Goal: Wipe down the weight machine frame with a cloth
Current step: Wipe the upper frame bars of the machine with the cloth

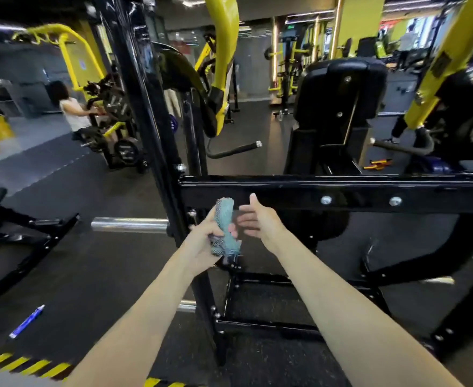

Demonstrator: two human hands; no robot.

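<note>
A bunched light-blue cloth is gripped in my left hand, just below the black horizontal bar of the weight machine frame. My right hand hovers beside the cloth with its fingers straight and spread, holding nothing; its fingertips are close to the cloth and to the bar's lower edge. The frame's black upright post rises to the left of both hands. Lower crossbars of the frame lie under my forearms.
A chrome weight peg sticks out left of the post. A black padded seat back and yellow lever arms stand behind the bar. A blue tube lies on the dark floor. A person stands far left by other machines.
</note>
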